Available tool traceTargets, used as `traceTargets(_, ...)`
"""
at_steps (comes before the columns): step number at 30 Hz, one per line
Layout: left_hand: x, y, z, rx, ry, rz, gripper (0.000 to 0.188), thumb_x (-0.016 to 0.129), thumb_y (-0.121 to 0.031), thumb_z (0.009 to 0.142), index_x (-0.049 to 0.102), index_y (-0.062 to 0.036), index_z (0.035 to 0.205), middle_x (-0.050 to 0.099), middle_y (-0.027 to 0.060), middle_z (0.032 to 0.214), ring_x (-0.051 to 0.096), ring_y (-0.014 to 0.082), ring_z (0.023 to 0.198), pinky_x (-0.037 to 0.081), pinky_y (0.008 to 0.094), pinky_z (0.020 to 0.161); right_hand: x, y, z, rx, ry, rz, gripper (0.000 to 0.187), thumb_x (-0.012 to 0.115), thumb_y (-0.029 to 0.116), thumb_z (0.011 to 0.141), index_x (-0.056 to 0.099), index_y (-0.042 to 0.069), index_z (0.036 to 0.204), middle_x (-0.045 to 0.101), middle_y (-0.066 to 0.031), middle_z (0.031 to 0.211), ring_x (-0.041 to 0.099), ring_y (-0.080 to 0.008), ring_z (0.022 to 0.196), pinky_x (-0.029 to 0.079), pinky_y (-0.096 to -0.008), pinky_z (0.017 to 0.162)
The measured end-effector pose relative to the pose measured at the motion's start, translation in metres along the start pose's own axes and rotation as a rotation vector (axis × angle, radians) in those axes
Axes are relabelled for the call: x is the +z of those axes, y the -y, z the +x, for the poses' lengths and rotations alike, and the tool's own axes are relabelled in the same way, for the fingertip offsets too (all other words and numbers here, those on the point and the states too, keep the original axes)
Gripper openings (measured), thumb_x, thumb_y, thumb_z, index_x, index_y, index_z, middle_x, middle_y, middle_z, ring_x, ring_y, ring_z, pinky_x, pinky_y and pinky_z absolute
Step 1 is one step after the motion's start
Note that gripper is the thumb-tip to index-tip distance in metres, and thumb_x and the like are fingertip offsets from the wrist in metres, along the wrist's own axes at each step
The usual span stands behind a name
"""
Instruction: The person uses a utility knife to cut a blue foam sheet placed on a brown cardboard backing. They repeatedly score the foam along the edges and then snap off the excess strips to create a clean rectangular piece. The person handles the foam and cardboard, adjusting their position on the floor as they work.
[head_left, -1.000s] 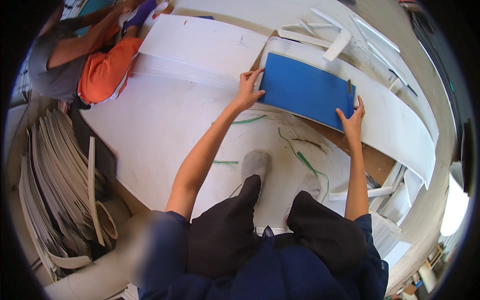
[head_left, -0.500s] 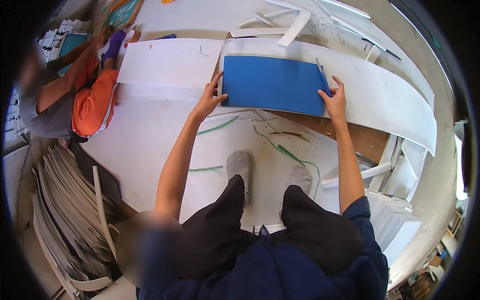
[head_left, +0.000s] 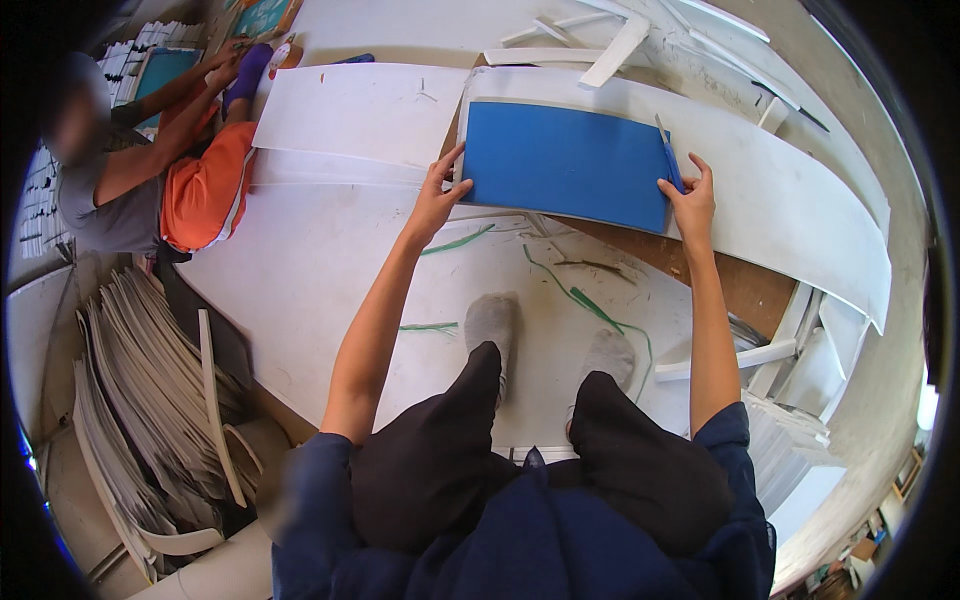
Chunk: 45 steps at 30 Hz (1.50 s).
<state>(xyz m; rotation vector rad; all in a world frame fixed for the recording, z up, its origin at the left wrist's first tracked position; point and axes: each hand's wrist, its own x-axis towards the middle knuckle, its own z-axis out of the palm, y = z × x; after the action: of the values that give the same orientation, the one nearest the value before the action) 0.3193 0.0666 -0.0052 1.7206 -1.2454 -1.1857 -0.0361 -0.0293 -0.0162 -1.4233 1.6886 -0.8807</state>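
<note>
- The pale surface (head_left: 310,300) underfoot fills the middle of the frame, with offcuts at its upper right.
- The long white sheet (head_left: 790,160) curves from the upper centre to the right; a brown board (head_left: 735,285) shows below its near edge.
- The blue board (head_left: 565,165) lies over that sheet at the upper centre; whether it rests fully on it cannot be told. It is best kept level, with both ends moving together.
- The left hand (head_left: 436,198) has its grip closed on the board's left end, thumb on top; even, light pressure should suffice.
- The right hand (head_left: 692,205) is at the near right corner, index finger raised; how firmly its grip closes there cannot be told.
- The blue-handled knife (head_left: 673,165) slants along the right end, handle by the right thumb. Its tip points away; fingers should avoid the blade, and tilting could make it slide.
</note>
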Motion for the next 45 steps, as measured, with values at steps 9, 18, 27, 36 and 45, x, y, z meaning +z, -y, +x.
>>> traceTargets(9,0.003,-0.006,-0.005,-0.010,0.003,-0.096,0.058,0.058,-0.017,0.083,0.034,-0.0194,0.136,0.035,0.0074,0.137,0.031,0.0273,0.121,0.027,0.0382,0.102,0.000,-0.010,0.003,-0.015,-0.005,0.003,0.065,0.073,0.012,0.066,0.041,0.008,0.124,0.060,-0.0097,0.076,0.059,-0.0194,0.072,0.046,-0.0312,0.069)
traceTargets(18,0.003,-0.005,-0.007,0.031,0.008,-0.122,0.057,0.057,-0.018,0.083,0.035,-0.0173,0.135,0.034,0.0070,0.138,0.030,0.0248,0.124,0.023,0.0371,0.105,-0.002,-0.006,0.001,-0.020,0.001,-0.017,0.065,0.072,0.012,0.067,0.041,0.008,0.124,0.060,-0.0102,0.078,0.059,-0.0194,0.074,0.046,-0.0312,0.069)
traceTargets(27,0.003,-0.002,-0.009,0.034,-0.006,-0.095,0.057,0.057,-0.020,0.083,0.036,-0.0169,0.135,0.034,0.0074,0.137,0.031,0.0259,0.121,0.024,0.0371,0.103,0.001,-0.002,-0.001,0.017,-0.011,-0.004,0.066,0.073,0.012,0.066,0.041,0.009,0.124,0.060,-0.0104,0.078,0.059,-0.0203,0.073,0.046,-0.0315,0.069)
traceTargets(36,0.049,-0.009,-0.011,0.400,-0.252,1.055,0.064,0.055,-0.028,0.082,0.028,-0.0049,0.136,0.024,0.0151,0.140,0.022,0.0303,0.129,0.006,0.0491,0.106,-0.004,-0.001,0.005,0.045,0.020,-0.016,0.065,0.073,0.010,0.066,0.042,0.007,0.123,0.062,-0.0118,0.079,0.061,-0.0214,0.074,0.047,-0.0324,0.068)
traceTargets(45,0.116,-0.056,0.026,0.815,0.196,0.970,0.090,0.062,-0.047,0.072,0.021,0.0023,0.136,0.020,0.0165,0.143,0.016,0.0275,0.134,0.014,0.0431,0.109,-0.002,0.004,0.000,0.008,0.013,-0.005,0.065,0.072,0.011,0.067,0.041,0.007,0.123,0.061,-0.0126,0.078,0.061,-0.0236,0.074,0.048,-0.0332,0.067)
